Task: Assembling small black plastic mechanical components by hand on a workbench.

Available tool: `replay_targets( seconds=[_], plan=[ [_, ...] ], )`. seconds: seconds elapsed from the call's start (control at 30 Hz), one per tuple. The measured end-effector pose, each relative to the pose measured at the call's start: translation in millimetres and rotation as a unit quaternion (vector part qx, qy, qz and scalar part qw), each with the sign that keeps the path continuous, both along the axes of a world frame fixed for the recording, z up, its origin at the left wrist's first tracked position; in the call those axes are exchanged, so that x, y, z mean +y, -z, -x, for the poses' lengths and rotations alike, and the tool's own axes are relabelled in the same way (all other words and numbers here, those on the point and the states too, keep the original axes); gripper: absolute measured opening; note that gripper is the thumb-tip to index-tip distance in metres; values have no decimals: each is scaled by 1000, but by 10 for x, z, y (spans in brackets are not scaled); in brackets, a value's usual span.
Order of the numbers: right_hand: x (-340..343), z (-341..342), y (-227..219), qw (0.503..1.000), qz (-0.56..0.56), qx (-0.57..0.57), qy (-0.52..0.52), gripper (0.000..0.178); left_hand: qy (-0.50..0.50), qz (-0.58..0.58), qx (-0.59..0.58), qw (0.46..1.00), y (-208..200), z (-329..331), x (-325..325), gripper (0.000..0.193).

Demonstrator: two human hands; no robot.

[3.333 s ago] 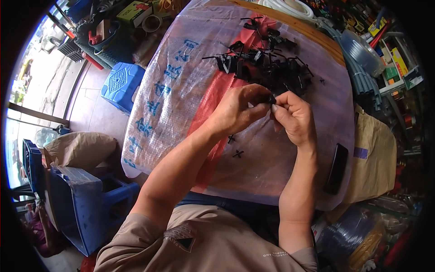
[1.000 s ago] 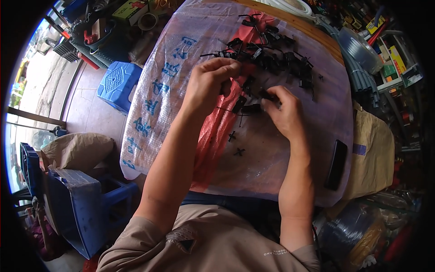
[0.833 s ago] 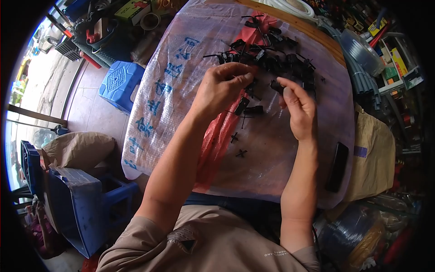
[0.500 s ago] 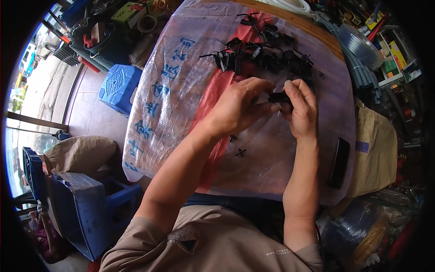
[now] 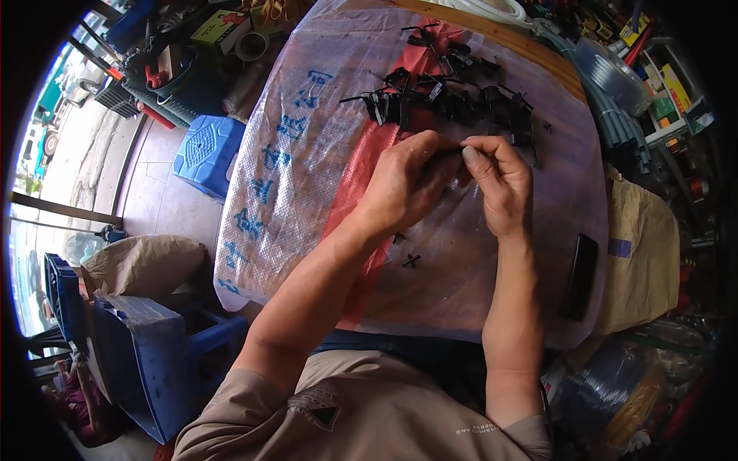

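Observation:
My left hand is closed around a small black part, which is mostly hidden by the fingers. Thumb and forefinger of my right hand pinch together at the right end of that part, so both hands meet on it just above the table. Beyond them lies a loose pile of similar black parts, some with thin stems sticking out. Two small black cross-shaped pieces lie on the sheet near my left forearm.
A translucent woven plastic sheet with a red stripe covers the table. A black phone lies near its right edge. Blue stool and blue crate stand at left. Grey tubes and a tan sack are at right.
My hands have drawn closer together, and the black part has gone further into my left fingers, where less of it shows. The view has shifted slightly; the pile has stayed put.

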State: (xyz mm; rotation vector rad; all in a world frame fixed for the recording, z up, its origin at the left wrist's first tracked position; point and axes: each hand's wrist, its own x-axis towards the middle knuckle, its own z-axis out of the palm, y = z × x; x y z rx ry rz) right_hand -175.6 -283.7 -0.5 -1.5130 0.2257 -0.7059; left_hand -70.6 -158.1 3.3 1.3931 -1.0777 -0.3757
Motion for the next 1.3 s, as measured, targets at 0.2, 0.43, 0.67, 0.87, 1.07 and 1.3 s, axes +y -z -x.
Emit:
replay_targets(
  seconds=[0.2,0.43,0.67,0.87,1.07,1.3],
  plan=[
    [-11,-14,36,999,-18,9,-36,12,-59,47,22,997,140,22,-77,5],
    [-54,16,68,999,-16,-6,-48,14,-120,60,-127,983,77,85,-65,6],
    [-136,102,-16,994,-4,75,-74,14,82,-31,369,925,-89,-55,46,20],
    [-164,132,-41,991,-13,96,-96,14,45,-101,50,993,-84,-78,89,31],
    [-94,125,-92,986,-26,108,-126,12,58,-112,31,991,-59,-93,90,31],
    [-92,77,-21,987,-30,92,-132,14,45,-82,135,986,-67,-150,66,36]
  ],
)
